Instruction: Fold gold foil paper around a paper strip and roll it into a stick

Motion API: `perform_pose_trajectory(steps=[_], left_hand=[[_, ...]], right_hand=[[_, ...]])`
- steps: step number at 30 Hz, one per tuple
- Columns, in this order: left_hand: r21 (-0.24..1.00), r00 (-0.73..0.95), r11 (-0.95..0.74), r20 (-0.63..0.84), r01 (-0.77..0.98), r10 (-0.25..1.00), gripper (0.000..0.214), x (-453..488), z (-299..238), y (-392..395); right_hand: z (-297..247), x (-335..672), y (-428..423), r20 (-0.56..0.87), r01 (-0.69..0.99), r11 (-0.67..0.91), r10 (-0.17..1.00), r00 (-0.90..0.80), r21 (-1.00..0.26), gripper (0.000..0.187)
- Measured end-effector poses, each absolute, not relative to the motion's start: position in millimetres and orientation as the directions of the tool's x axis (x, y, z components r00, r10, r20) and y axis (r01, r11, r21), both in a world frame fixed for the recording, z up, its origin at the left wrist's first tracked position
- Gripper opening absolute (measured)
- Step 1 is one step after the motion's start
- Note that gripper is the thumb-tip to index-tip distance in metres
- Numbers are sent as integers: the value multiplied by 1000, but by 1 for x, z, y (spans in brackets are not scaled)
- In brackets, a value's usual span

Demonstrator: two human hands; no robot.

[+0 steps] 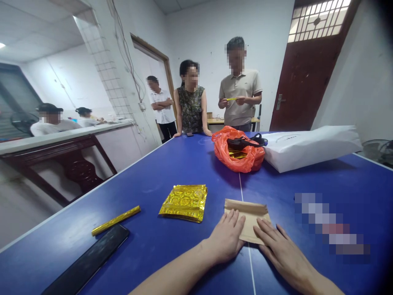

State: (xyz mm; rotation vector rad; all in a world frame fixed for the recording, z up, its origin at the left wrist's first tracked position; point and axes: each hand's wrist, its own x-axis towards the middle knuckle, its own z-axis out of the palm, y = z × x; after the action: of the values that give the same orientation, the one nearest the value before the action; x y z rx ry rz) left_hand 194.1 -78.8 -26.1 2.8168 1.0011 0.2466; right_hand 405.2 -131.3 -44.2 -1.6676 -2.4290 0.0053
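As the left hand (225, 237) lay spread flat over the left side of a tan paper sheet (249, 223), the right hand (274, 242) rested across its right side, fingers extended and neither hand closed around anything. The sheet sat on the blue table (147, 180), over its white centre line, with a raised fold along the far edge. Folding appeared to be at an early stage: that one edge seemed turned, while the broad middle lay flat and looked yet to be worked. Matt and plain, the paper contrasted with a squarish stack of gold foil pieces (184, 203) to its left, shiny and embossed with rounded figures (the stack's layers fanned slightly at the edges). Farther left, a slim gold tube (116, 221), apparently rolled already, lay just beside a glossy black phone (89, 262). Beyond the hands, a crinkled red plastic bag (221, 150) gaped around more gold material, a black strapped item (242, 142) across its mouth, near a creased white bag (313, 148). Across the table, a person in a beige shirt (241, 92) held a thin yellow strip (231, 99), beside another person leaning on the tabletop (190, 108).
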Motion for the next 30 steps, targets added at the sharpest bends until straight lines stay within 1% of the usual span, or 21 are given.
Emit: perform_pose_trajectory(steps=[2,5,7,10,12,15,19,22,25,27,30], left_hand=[[178,770,-776,119,605,627,56,195,-22,-81],[168,800,-817,170,552,576,48,197,-15,-87],[183,820,-838,180,515,543,46,198,-13,-90],[215,832,-844,171,492,528,47,200,-12,-93],[225,832,-843,172,488,527,46,200,-14,-94],[228,826,-839,181,494,535,44,203,-14,-95],[224,805,-821,181,525,565,42,209,-13,-95],[225,797,-809,169,542,580,44,213,-14,-95],[226,795,-810,175,541,580,43,214,-19,-93],[227,795,-810,178,541,580,42,215,-22,-92],[224,801,-814,173,536,574,39,214,-23,-91]], right_hand=[[-42,404,-132,128,930,352,932,-338,-109,48],[-38,403,-133,99,933,343,938,-333,-109,52],[-37,402,-133,98,929,353,934,-343,-110,53],[-37,402,-132,112,926,363,929,-352,-106,50],[-39,403,-132,136,925,367,926,-353,-100,49],[-42,405,-132,225,916,392,903,-365,-88,49],[-41,400,-134,344,867,492,829,-440,-77,56],[-39,392,-135,359,838,537,804,-474,-96,63],[-39,388,-136,359,849,517,818,-450,-113,65],[-39,388,-135,361,850,514,818,-448,-112,63],[-41,389,-135,370,843,528,807,-460,-104,53]])
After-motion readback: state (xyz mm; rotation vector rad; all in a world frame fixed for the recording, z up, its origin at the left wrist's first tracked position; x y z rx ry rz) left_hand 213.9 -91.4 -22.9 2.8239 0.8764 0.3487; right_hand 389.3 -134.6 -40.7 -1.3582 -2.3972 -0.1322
